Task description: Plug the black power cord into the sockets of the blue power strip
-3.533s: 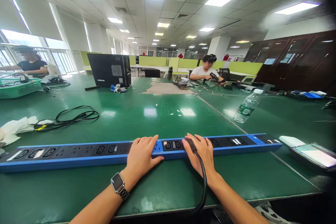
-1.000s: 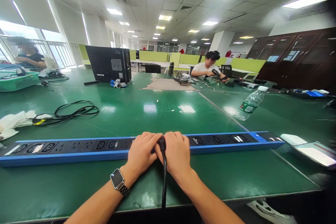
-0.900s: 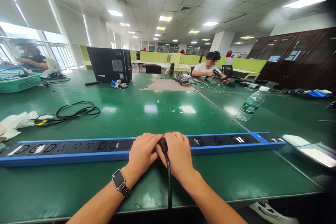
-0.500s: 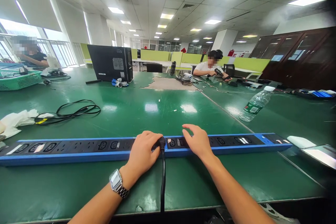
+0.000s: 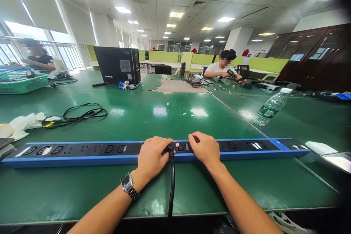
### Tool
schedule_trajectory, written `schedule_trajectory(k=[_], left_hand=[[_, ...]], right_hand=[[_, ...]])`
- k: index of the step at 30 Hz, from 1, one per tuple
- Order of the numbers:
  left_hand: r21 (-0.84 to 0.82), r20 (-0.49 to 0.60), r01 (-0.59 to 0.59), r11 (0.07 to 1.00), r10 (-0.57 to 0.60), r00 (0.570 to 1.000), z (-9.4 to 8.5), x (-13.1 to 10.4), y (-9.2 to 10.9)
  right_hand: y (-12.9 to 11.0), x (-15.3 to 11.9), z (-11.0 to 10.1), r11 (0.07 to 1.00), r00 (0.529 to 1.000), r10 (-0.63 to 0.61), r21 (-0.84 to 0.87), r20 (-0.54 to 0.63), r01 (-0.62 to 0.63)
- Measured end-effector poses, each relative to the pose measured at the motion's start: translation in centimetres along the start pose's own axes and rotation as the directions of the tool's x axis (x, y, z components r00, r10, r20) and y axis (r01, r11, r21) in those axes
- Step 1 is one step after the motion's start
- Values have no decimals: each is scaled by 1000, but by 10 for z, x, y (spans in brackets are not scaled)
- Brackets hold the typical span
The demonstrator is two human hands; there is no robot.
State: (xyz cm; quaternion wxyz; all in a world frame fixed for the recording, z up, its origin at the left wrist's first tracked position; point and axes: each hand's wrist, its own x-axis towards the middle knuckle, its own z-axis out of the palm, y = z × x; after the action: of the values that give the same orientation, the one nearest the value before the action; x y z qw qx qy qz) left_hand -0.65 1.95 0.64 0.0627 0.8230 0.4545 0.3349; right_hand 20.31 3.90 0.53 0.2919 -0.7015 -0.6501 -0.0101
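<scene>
A long blue power strip (image 5: 90, 160) with black socket panels lies across the table in front of me. My left hand (image 5: 152, 157) is on its middle, closed on a black plug (image 5: 170, 150) that sits at the sockets. The plug's prongs are hidden, and its black cable (image 5: 172, 186) runs down over the near table edge. Just right of the plug, my right hand (image 5: 205, 148) is over the strip with its fingers curled in and thumb close to the index finger. Nothing shows between those fingertips; its other fingers are partly hidden.
Coiled black cable (image 5: 79, 114) and white crumpled tissue (image 5: 27, 124) lie left. A black computer case (image 5: 116, 65) stands behind. A tilted plastic bottle (image 5: 271, 108) and a tablet-like device (image 5: 338, 161) are right. A green basket (image 5: 24, 85) sits far left. Two people sit across the table.
My right hand's thumb and fingers, spread apart before, have curled together over the strip. My left hand stays on the plug. The view has shifted slightly.
</scene>
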Motion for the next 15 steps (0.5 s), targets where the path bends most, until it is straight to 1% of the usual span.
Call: schedule_trajectory(k=[1,2,3,4,5,6,7,10,12,14,15], left_hand=[[-68,-45,17,998,-20,999,-2,2,-1],[-146,-113,41,988,-58,992,-6,5,-2],[-224,-195,67,972,-112,974,-12,7,-5],[-295,-278,97,951,-182,943,-20,8,-9],[-320,-357,131,938,-248,900,-29,7,-14],[-311,-398,159,937,-280,874,-39,5,-21],[-288,-398,182,940,-291,870,-49,0,-28],[-208,-312,297,932,-351,883,-73,-27,-54],[-146,-260,355,923,-383,887,-81,-48,-68],[-94,-212,351,931,-364,907,-84,-61,-77],[-74,-195,336,939,-344,919,-84,-64,-80]], right_hand=[[0,0,0,1000,1000,2,1,-6,-2],[0,0,0,1000,1000,2,3,-11,-2],[0,0,0,1000,1000,-1,6,-16,1],[0,-1,0,1000,1000,-7,9,-19,7],[0,-1,0,1000,1000,-12,13,-22,13],[0,-1,0,1000,1000,-16,17,-23,16],[0,-1,0,1000,1000,-17,22,-23,17],[-1,-1,-1,999,1000,-5,35,-17,5],[-2,-1,-1,999,1000,8,38,-4,-8],[-2,-1,-2,999,1000,21,42,7,-21],[-2,-1,-2,999,1000,24,46,9,-25]])
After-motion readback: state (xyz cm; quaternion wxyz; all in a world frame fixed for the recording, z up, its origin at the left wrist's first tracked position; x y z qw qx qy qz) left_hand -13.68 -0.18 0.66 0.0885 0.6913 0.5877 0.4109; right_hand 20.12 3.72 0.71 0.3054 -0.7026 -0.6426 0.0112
